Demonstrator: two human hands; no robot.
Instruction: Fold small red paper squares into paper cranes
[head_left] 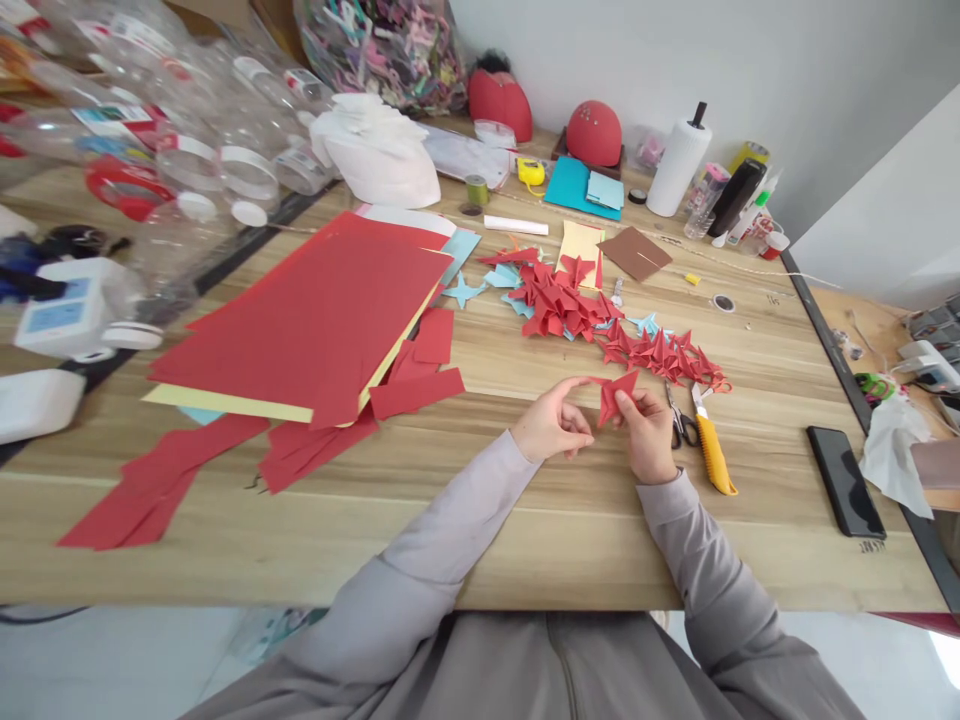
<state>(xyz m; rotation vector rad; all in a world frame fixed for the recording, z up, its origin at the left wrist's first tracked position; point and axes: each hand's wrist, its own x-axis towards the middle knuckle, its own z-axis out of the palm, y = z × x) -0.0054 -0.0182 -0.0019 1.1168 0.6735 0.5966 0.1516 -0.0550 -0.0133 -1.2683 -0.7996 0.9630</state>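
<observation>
My right hand point(648, 432) pinches a folded red paper piece point(616, 396) between thumb and fingers, above the wooden table point(510, 520). At the left tip of that piece is my left hand point(553, 420), its index finger stretched toward the paper and its thumb apart from it. Whether the fingertip touches the paper is hard to tell. Just beyond the hands lies a pile of folded red paper stars point(566, 300), with a row of more red stars point(664, 355) running right. Large red sheets point(322, 310) and cut red strips point(418, 392) lie to the left.
Black-handled scissors point(684, 428) and a yellow cutter point(716, 455) lie right of my right hand. A black phone point(846, 480) is near the right edge. Plastic bottles point(180, 150) crowd the back left. A brown paper square point(635, 253) and a white roll point(679, 165) are behind.
</observation>
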